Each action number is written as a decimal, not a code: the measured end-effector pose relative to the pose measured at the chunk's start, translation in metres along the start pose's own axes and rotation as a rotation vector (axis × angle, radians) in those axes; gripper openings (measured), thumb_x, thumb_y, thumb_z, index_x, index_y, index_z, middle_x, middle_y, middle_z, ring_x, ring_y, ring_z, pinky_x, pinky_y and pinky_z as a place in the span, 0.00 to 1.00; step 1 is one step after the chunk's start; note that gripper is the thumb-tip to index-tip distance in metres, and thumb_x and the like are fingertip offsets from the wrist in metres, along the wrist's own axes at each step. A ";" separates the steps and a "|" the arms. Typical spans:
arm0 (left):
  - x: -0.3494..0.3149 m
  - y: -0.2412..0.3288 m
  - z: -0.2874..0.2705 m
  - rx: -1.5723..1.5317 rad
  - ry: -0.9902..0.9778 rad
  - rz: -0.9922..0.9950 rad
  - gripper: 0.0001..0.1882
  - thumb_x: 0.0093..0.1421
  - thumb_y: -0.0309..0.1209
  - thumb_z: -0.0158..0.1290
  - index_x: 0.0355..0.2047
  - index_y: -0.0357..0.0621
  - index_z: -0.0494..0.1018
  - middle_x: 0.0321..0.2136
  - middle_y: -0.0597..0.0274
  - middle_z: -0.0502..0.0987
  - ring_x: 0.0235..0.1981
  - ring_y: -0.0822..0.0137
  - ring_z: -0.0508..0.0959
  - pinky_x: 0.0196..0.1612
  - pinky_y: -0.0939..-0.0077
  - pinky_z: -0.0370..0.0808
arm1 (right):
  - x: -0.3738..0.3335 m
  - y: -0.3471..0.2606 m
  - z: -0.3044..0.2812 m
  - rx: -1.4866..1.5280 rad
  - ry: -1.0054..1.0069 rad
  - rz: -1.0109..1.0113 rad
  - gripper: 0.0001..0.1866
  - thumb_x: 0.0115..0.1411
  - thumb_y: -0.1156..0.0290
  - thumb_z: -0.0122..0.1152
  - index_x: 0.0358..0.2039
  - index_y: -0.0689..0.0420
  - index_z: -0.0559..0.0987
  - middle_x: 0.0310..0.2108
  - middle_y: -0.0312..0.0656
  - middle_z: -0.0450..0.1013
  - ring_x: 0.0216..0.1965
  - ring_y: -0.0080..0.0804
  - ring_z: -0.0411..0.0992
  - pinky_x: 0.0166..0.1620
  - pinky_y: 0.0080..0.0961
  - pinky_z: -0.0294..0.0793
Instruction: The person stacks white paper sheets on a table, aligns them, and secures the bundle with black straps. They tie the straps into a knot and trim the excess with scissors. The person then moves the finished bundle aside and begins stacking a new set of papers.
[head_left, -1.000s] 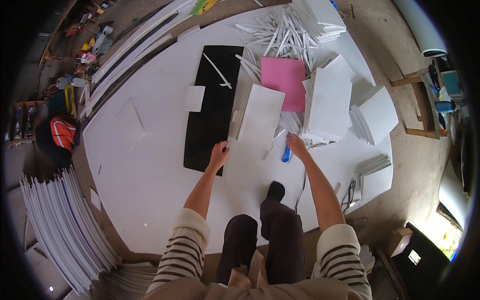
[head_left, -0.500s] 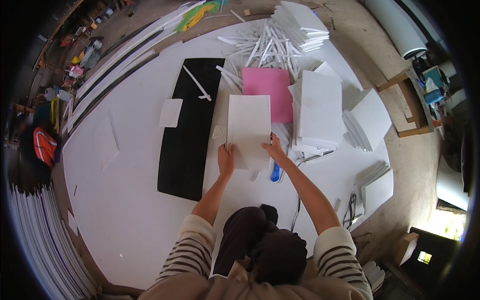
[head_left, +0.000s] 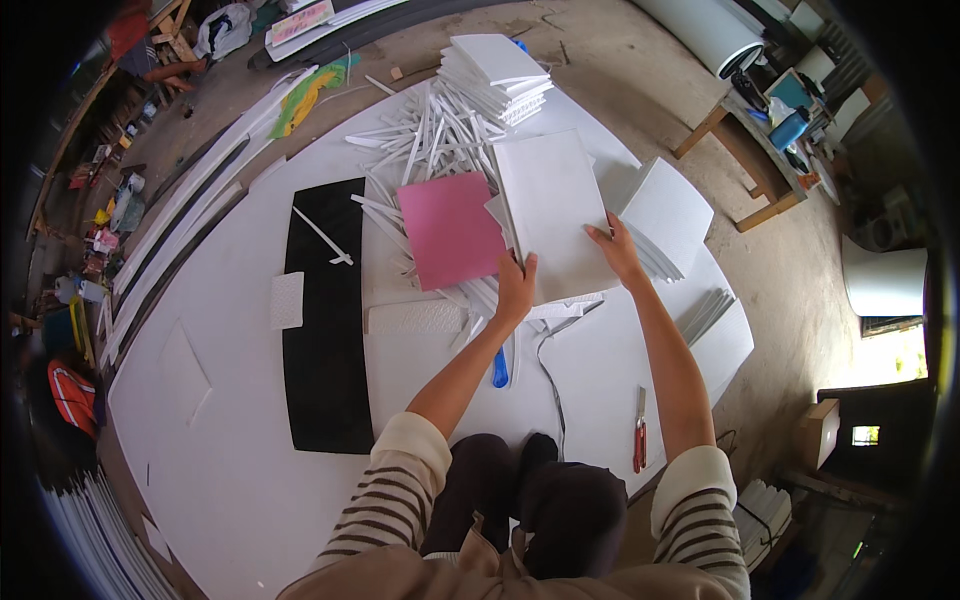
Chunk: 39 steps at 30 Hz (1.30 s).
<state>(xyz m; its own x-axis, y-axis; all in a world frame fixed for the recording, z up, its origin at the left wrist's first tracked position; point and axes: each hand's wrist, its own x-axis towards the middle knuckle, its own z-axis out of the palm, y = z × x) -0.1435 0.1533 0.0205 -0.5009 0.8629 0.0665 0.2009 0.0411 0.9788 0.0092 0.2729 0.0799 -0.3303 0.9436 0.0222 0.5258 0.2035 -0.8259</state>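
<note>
A white rectangular board (head_left: 556, 210), which looks like foam sheet, lies between my two hands above the stack of white sheets on the table's right side. My left hand (head_left: 515, 288) grips its near left edge, thumb on top. On its right edge, my right hand (head_left: 617, 250) holds with the thumb over the upper face. Partly under the board's left side is a square pink sheet (head_left: 450, 230). A textured white strip (head_left: 415, 318) lies left of my left hand. Below that hand is a blue-handled tool (head_left: 500, 370); its kind is unclear.
A long black sheet (head_left: 325, 390) bears a small textured white square (head_left: 286, 300) and a thin white stick (head_left: 320, 233). Loose white strips (head_left: 430, 135) and a stack of white boards (head_left: 495, 75) fill the far end. More white sheets (head_left: 665, 215) and a red-handled cutter (head_left: 640, 440) are at right.
Both hands have carried the white board rightward from the table's middle to above the right-hand stack. The textured strip it partly covered now shows. The whole view has shifted.
</note>
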 end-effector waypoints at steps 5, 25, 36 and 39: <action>0.024 -0.017 0.012 0.220 -0.112 -0.257 0.44 0.47 0.55 0.49 0.52 0.33 0.48 0.51 0.43 0.49 0.52 0.47 0.48 0.52 0.53 0.48 | 0.021 0.062 -0.011 -0.092 -0.278 0.429 0.47 0.46 0.34 0.43 0.59 0.52 0.46 0.60 0.48 0.37 0.60 0.50 0.33 0.58 0.45 0.37; 0.138 -0.077 0.010 -0.423 -0.152 -0.537 0.40 0.54 0.53 0.42 0.57 0.38 0.43 0.52 0.54 0.55 0.52 0.64 0.58 0.51 0.74 0.57 | 0.041 0.093 0.006 0.789 -0.406 0.450 0.49 0.46 0.28 0.22 0.59 0.53 0.37 0.61 0.45 0.33 0.61 0.43 0.33 0.59 0.43 0.32; 0.136 0.002 0.018 -0.214 -0.318 -0.510 0.42 0.53 0.54 0.42 0.56 0.35 0.43 0.54 0.48 0.52 0.55 0.59 0.55 0.55 0.68 0.52 | 0.066 0.035 0.007 0.475 -0.206 0.495 0.48 0.47 0.45 0.53 0.58 0.58 0.43 0.57 0.52 0.47 0.57 0.40 0.50 0.56 0.29 0.50; 0.116 0.028 0.023 -0.157 -0.266 -0.336 0.44 0.51 0.40 0.52 0.57 0.35 0.37 0.55 0.47 0.49 0.56 0.58 0.53 0.56 0.67 0.52 | 0.052 0.024 0.010 0.351 -0.053 0.395 0.47 0.47 0.49 0.56 0.58 0.58 0.44 0.56 0.52 0.49 0.56 0.40 0.52 0.54 0.29 0.55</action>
<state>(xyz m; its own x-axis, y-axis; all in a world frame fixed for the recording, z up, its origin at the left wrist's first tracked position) -0.1761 0.2663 0.0514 -0.2786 0.9149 -0.2921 -0.0763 0.2821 0.9563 -0.0030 0.3240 0.0550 -0.2044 0.9143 -0.3498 0.3269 -0.2731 -0.9047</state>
